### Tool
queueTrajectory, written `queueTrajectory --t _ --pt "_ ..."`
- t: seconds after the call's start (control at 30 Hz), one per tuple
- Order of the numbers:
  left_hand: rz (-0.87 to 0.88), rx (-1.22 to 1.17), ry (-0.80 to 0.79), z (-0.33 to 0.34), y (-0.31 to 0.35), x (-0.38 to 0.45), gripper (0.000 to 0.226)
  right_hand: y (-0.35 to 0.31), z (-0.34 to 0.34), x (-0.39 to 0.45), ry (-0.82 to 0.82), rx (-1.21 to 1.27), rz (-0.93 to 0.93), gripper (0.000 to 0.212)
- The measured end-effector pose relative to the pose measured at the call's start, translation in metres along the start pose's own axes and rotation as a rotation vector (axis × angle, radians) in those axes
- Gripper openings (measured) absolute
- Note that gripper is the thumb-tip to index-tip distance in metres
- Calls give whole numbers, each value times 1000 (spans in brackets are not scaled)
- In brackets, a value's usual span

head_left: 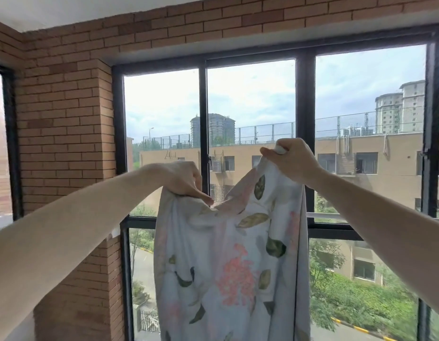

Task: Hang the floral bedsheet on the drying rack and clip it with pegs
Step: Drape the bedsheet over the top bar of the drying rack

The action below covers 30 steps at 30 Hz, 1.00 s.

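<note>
Window point(250, 99): a wide, black-framed window fills the far side, its panes split by upright bars and a crossbar lower down; through the glass show beige buildings, tower blocks, trees and a cloudy sky.
Brick wall point(63, 124): tan brick runs across the top and down the left side, with a brick pillar just left of the window.
Floral bedsheet point(228, 254): pale cloth printed with pink flowers and green leaves, held up in front of the middle panes and hanging down out of the bottom of the view. Its upper edge is bunched between the two hands, sagging in folds from the higher right side to the lower left. It hangs from the hands alone; no part of it is seen resting on a rack.
White rail point(326, 215): a pale horizontal bar shows just right of the sheet, in front of the window's crossbar; whether it belongs to the drying rack cannot be told.
Left hand point(184, 179): fingers curled around a gathered fold of the sheet's top edge, thumb pressing the cloth underneath.
Right hand point(291, 159): raised higher than the left, closed in a fist around the sheet's upper corner, a bit of white cloth showing between thumb and fingers.
</note>
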State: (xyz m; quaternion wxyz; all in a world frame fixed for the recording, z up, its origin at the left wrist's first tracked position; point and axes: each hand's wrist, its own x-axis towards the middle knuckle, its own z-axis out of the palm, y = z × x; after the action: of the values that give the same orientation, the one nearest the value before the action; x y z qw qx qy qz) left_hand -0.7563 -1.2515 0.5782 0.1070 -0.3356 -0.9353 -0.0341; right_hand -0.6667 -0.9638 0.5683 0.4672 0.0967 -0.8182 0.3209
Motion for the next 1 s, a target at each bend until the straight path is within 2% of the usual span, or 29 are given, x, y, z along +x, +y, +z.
queueTrajectory --t 0.1,0.17,0.27,0.33,0.43,0.5,0.6,0.67,0.73,0.8,0.87,1.0 --pt "-140 81 -12 0 -40 -4 34 9 -11 2 28 -40 8 62" --pt "-226 45 77 3 -66 -12 47 18 -15 3 44 -55 32 64" --pt "-281 -211 204 3 -90 -29 76 29 -18 4 59 -57 80 62" --pt "-255 -312 180 0 -95 -38 83 31 -15 6 64 -43 100 61" --pt "-189 -257 68 -3 -80 -45 64 28 -7 9 69 -35 127 60" --pt "-166 -330 69 -3 -72 -41 51 25 -2 10 73 -36 142 59" --pt "-201 -759 158 -6 -65 -34 17 28 -1 7 73 -31 156 59" --pt "-280 -993 227 -6 -67 -30 17 36 -6 2 64 -38 176 59" --pt "-351 -1074 279 -5 -70 -27 18 47 -14 -4 44 -29 211 57" --pt "-394 -1079 327 -6 -68 -26 18 54 -18 -11 -7 -22 243 50" --pt "-368 -1036 327 -10 -58 -25 34 55 -14 -16 -34 -8 240 50" --pt "-147 -661 281 -12 -6 -33 73 40 2 -15 -69 60 195 46"
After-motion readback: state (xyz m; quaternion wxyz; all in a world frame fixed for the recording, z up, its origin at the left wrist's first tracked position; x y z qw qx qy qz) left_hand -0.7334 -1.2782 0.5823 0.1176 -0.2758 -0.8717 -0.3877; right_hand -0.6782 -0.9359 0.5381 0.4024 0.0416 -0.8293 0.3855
